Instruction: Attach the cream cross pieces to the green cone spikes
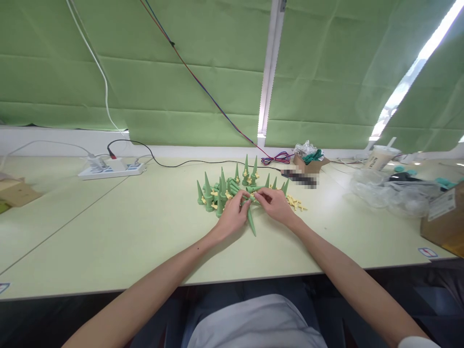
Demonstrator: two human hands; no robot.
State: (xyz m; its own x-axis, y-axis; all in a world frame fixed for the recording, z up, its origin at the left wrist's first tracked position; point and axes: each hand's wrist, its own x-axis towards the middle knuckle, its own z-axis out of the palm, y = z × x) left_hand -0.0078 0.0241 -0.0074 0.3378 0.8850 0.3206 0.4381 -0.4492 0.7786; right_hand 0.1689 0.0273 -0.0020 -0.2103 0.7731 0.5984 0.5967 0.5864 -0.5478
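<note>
My left hand (235, 210) is closed round a green plastic cone (251, 223), whose pointed tip aims down toward me. At the cone's upper end, the fingers of my right hand (274, 203) pinch a small yellow piece (253, 194), mostly hidden by the fingertips. Several more green cones (208, 193) stand upright to the left and behind my hands, many with small yellow pieces on their sides. Other green parts lie among them. To the right of my right hand is a loose pile of small yellow pieces (295, 203).
A white power strip (112, 169) with plugs sits at the back left. Toward the right are a lidded drink cup (380, 157), clear plastic bags (395, 193) and a cardboard box (445, 217). A small open carton (311, 165) and coiled wires (277, 158) lie against the wall.
</note>
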